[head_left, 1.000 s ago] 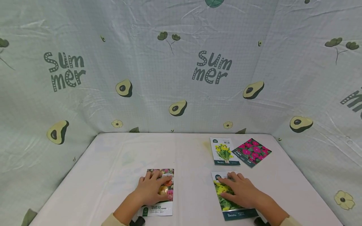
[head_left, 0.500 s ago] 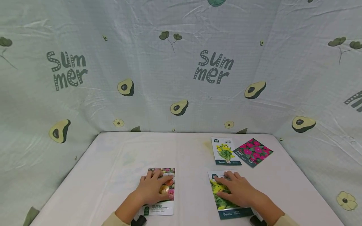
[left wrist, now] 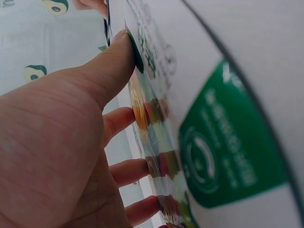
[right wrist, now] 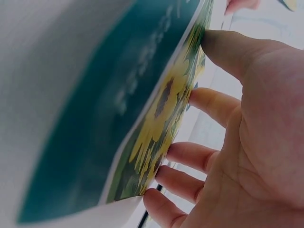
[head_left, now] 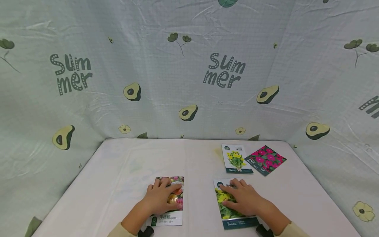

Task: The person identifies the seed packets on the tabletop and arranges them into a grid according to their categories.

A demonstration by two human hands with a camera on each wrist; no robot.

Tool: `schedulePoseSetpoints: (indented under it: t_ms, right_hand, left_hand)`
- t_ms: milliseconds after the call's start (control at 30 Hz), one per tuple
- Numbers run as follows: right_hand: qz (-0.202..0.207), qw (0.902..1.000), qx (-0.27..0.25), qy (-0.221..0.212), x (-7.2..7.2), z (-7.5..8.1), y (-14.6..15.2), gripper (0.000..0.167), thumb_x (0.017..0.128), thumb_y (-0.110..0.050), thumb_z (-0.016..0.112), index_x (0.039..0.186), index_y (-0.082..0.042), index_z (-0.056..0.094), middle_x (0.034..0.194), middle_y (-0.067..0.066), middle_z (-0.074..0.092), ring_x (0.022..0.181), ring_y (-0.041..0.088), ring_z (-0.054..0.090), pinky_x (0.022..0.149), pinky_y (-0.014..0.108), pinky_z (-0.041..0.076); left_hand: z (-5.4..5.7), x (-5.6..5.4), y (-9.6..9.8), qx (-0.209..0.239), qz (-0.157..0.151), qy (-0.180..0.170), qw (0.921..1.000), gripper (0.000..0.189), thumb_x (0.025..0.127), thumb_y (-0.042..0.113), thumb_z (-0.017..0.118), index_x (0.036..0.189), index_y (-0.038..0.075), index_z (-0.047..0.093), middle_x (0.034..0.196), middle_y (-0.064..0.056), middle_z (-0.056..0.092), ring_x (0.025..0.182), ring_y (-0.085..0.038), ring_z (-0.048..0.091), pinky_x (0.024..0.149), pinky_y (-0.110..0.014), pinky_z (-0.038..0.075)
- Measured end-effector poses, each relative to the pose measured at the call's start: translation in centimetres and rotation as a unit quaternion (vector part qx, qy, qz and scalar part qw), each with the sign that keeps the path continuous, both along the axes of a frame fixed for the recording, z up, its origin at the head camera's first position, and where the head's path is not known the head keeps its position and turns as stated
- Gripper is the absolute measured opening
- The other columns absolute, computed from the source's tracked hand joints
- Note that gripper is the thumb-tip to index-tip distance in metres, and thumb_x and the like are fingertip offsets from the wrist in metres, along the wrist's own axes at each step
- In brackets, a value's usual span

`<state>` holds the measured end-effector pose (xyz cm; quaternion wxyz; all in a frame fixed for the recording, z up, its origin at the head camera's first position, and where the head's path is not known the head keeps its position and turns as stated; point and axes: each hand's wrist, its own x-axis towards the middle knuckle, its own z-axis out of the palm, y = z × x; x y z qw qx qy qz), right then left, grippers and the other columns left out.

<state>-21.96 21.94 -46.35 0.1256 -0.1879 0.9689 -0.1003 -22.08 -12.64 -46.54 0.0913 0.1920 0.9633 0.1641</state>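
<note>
My left hand (head_left: 160, 199) rests spread on a seed packet with pink and orange flowers (head_left: 179, 194), which lies on the table left of centre. In the left wrist view its fingertips touch the face of that flower packet (left wrist: 199, 156), beside a green logo. My right hand (head_left: 247, 199) lies with fingers spread over a yellow-flower seed packet (head_left: 226, 214) with a dark teal band. The right wrist view has thumb and fingertips pressing on this yellow-flower packet (right wrist: 161, 104). Parts of both packets are hidden under the hands.
Behind my right hand lie a white packet with yellow flowers (head_left: 235, 158) and a tilted magenta-flower packet (head_left: 266, 159), their edges close together. The white-covered table (head_left: 133, 158) ends at a hanging cloth (head_left: 160, 75) printed with avocados.
My right hand has slid the yellow-flower packet leftward across the table, nearer to the left packet. My left hand and its packet stay in place; the view shifts slightly.
</note>
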Motion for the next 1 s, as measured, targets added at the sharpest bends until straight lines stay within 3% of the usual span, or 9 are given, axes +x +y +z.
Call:
schedulePoseSetpoints:
  t_ms: [467, 667, 1000]
  right_hand:
    - [0.031, 0.9992, -0.003, 0.024, -0.2, -0.4, -0.6, 0.059, 0.098, -0.059, 0.059, 0.15, -0.031, 0.054, 0.14, 0.01, 0.05, 0.119, 0.027, 0.046, 0.093, 0.057, 0.044]
    - [0.032, 0.9991, -0.007, 0.026, -0.1, -0.1, -1.1, 0.059, 0.098, -0.057, 0.06, 0.149, -0.03, 0.054, 0.139, 0.01, 0.051, 0.118, 0.028, 0.047, 0.09, 0.056, 0.045]
    - [0.033, 0.9988, 0.005, 0.037, -0.5, -0.8, -2.3, 0.058, 0.098, -0.059, 0.059, 0.149, -0.034, 0.054, 0.136, 0.007, 0.052, 0.115, 0.026, 0.047, 0.089, 0.052, 0.045]
  left_hand:
    - [-0.3, -0.3, 0.0, -0.004, 0.002, -0.003, 1.0, 0.071, 0.083, 0.063, 0.076, 0.147, 0.039, 0.054, 0.148, -0.008, 0.046, 0.129, -0.036, 0.04, 0.091, -0.057, 0.035]
    - [-0.1, -0.2, 0.1, -0.001, 0.002, -0.005, 1.0, 0.072, 0.083, 0.062, 0.076, 0.147, 0.037, 0.055, 0.148, -0.008, 0.046, 0.127, -0.036, 0.04, 0.09, -0.056, 0.035]
    - [0.1, -0.2, 0.2, -0.005, 0.005, -0.006, 1.0, 0.072, 0.083, 0.062, 0.076, 0.147, 0.038, 0.055, 0.151, -0.01, 0.045, 0.132, -0.039, 0.039, 0.093, -0.058, 0.035]
